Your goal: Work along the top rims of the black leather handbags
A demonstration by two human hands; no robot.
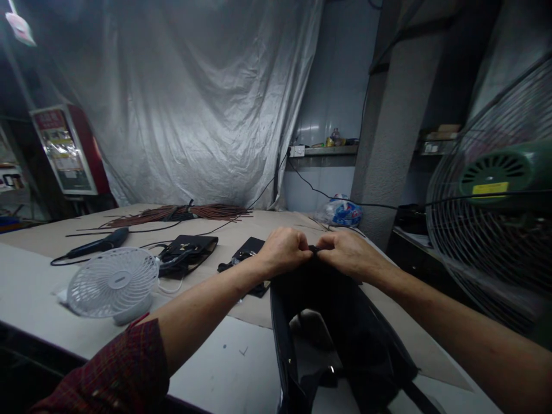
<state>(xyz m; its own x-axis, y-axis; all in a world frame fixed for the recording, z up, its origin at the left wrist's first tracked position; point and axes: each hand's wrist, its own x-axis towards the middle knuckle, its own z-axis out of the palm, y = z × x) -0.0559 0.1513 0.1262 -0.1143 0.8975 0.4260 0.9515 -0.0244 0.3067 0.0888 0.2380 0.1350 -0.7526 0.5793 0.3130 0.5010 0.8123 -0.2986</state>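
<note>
A black leather-like bag piece (345,322) with an opening through its middle stands on the table in front of me. My left hand (285,251) pinches its top edge, fingers closed. Close beside it, my right hand (347,253) grips the same edge between thumb and fingers. Small metal fittings glint on straps lower down on the bag. Behind my left wrist lie flat black pieces (249,248) with some metal parts, partly hidden by my arm. Further left rests a small black handbag (186,253) with a gold-coloured clasp.
On the left of the paper-covered table (250,368) are a small white fan (116,279) and a dark corded tool (101,242). A bundle of brown cords (172,213) lies behind. A large caged fan (495,178) stands at the right, near a blue-and-white plastic bag (345,211).
</note>
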